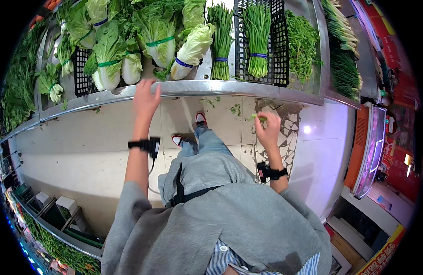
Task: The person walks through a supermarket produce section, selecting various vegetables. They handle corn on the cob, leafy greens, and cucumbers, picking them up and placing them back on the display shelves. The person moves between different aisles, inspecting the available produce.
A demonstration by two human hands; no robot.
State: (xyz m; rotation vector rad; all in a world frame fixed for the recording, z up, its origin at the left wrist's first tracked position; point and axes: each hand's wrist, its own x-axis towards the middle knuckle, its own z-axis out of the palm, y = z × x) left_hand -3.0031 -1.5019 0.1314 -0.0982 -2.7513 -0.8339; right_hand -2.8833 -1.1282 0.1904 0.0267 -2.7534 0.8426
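Note:
My left hand (146,98) is at the front steel rim (211,88) of a vegetable display, just below a short Chinese cabbage (131,68). Its thumb stands apart from the fingers and nothing shows in it; whether it touches the rim I cannot tell. A larger cabbage with a green band (109,63) lies to its left, and a pale one with a blue band (192,51) to its right. Over the floor, my right hand (269,129) pinches a small green vegetable scrap (261,118) between thumb and fingers.
Two blue-banded bunches of green stalks, one on the steel (221,43) and one in a black plastic crate (278,44), stand right of the cabbages. Loose leafy greens (302,46) lie beyond. Leaf scraps (235,109) litter the tiled floor near a cracked patch (288,127).

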